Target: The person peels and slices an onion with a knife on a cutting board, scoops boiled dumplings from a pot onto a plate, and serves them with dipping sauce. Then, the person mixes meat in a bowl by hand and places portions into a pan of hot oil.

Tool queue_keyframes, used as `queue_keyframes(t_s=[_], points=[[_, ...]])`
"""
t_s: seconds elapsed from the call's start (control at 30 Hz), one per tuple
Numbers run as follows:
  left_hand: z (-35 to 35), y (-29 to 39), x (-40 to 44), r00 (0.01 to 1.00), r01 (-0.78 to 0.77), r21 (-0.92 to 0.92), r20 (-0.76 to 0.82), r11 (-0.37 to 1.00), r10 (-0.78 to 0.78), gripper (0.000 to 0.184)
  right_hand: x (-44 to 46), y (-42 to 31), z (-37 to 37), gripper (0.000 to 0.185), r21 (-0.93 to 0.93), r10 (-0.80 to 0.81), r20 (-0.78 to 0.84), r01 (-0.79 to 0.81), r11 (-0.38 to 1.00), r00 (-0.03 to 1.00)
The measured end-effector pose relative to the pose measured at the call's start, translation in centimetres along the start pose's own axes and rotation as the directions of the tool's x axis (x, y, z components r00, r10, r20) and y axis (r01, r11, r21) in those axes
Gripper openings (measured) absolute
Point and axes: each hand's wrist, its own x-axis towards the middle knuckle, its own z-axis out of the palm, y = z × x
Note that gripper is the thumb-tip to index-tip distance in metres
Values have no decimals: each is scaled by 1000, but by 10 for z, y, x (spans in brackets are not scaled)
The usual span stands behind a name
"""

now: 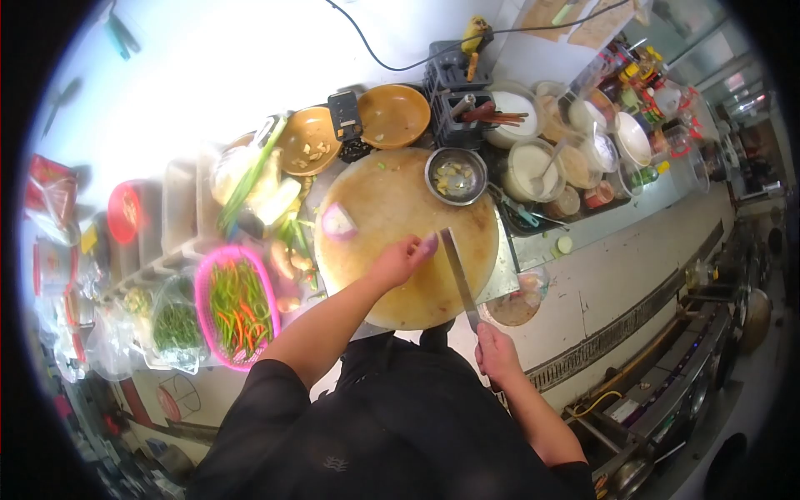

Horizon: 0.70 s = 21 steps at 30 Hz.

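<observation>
My right hand point(497, 354) is wrapped around the handle of a kitchen knife point(461, 275), whose long blade points away from me over the right part of the round chopping board point(400, 200). Close to the blade's tip, my left hand point(398, 262) is closed with its fingertips on a small purple onion piece point(428, 245). A larger purple-and-white onion piece point(338, 222) rests on the board's left side. At the board's far right stands a metal bowl point(456, 177) holding pale pieces that look like garlic or ginger.
Left of the board sits a pink basket point(200, 292) of green and red chillies. Behind it are two brown bowls point(393, 117) and a phone point(344, 116). Spring onions point(250, 183) lie at the back left. Several tubs point(533, 169) and a chopstick holder point(462, 129) stand at the back right.
</observation>
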Motion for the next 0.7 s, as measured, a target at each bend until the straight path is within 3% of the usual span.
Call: queue_keyframes(t_s=[0.03,0.1,0.13,0.2,0.23,0.3,0.33,0.4,0.43,0.5,0.53,0.6,0.7], points=[[-3,-4,8,1000,1,-1,-2,1000,-1,36,0,-2,0,40,11,16,-9,-16,1000,1000],[-10,-13,21,997,38,251,-80,967,-18,36,1,-2,-2,40,15,22,-6,-22,1000,1000],[-7,-19,21,997,38,252,-81,967,-18,36,2,-2,-3,40,19,31,-6,-31,999,999],[-3,-10,5,853,-115,536,-379,836,360,36,4,-2,-5,41,-9,20,-5,-20,1000,1000],[-2,-3,1,853,-114,535,-379,837,359,36,5,-2,-6,41,-37,9,-6,-9,999,1000],[1,7,-3,881,-240,597,-197,766,429,36,7,1,-8,42,-47,-2,-15,1,999,1000],[1,5,0,882,-240,595,-197,767,429,36,7,1,-9,43,-55,-14,-24,13,998,1000],[5,-5,10,781,-512,560,-12,651,625,39,6,-1,-11,43,-46,10,-20,-11,999,1000],[7,-10,14,781,-514,557,-11,652,625,39,6,-2,-13,44,-37,33,-16,-33,999,999],[7,-14,17,686,-590,672,126,447,717,38,7,-1,-17,44,-80,21,-27,-24,997,999],[7,-16,18,685,-592,672,128,446,717,38,8,0,-20,44,-121,9,-35,-13,993,999],[4,-13,13,615,-688,648,283,326,736,31,8,-7,-28,39,-189,54,9,-51,981,999],[5,-8,14,634,-685,655,321,319,704,27,10,-10,-32,45,-292,57,52,-39,955,997]])
